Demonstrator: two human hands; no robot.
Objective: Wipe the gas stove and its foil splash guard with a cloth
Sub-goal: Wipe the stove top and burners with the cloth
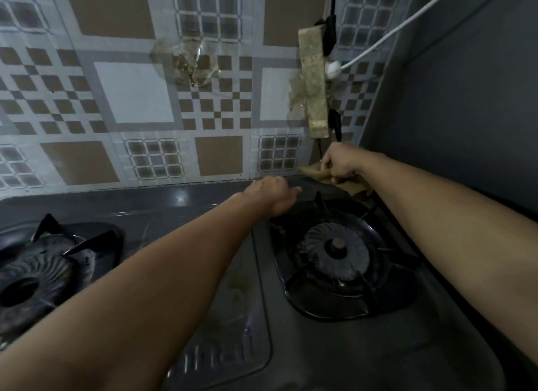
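Note:
A dark two-burner gas stove [256, 274] fills the lower view, with a right burner [334, 253] and a left burner [32, 274]. Behind it stands the patterned foil splash guard [134, 93], brown and white squares with a greasy patch near its middle. My left hand [276, 194] reaches over the stove's back edge, fingers curled downward; whatever it touches is hidden. My right hand [340, 165] grips a yellowish-brown cloth [316, 173] at the back right corner, where guard and stove meet.
A grimy power strip [314, 84] hangs on the guard at right, with black plugs and a white cable [393, 32] running up right. A grey wall [465, 99] closes the right side. Black pan supports stick up around both burners.

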